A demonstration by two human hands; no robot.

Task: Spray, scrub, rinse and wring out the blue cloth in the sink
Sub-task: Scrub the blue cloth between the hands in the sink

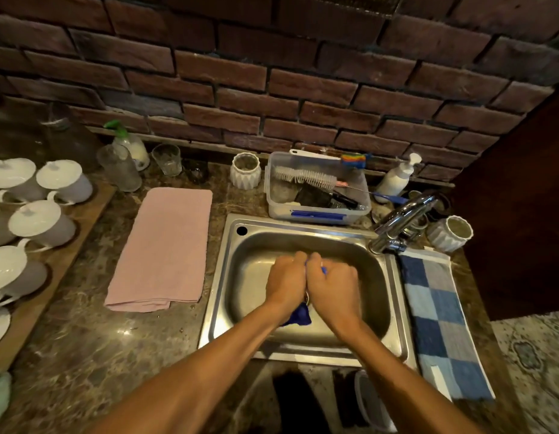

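Both hands are clenched on the blue cloth (298,316) at lower centre of the frame, over the basin of the steel sink (394,296). The left hand (286,281) and right hand (333,285) press side by side, knuckles up; cloth shows at the fingertips and below the wrists.

Left to right:
- Lidded white cups (40,219), left edge.
- Folded pink towel (164,249), on the counter beside the sink.
- Clear plastic tub (317,186) holding brushes, behind the sink.
- Chrome faucet (403,220), at the sink's upper right corner.
- Blue checked towel (441,324), right of the sink.
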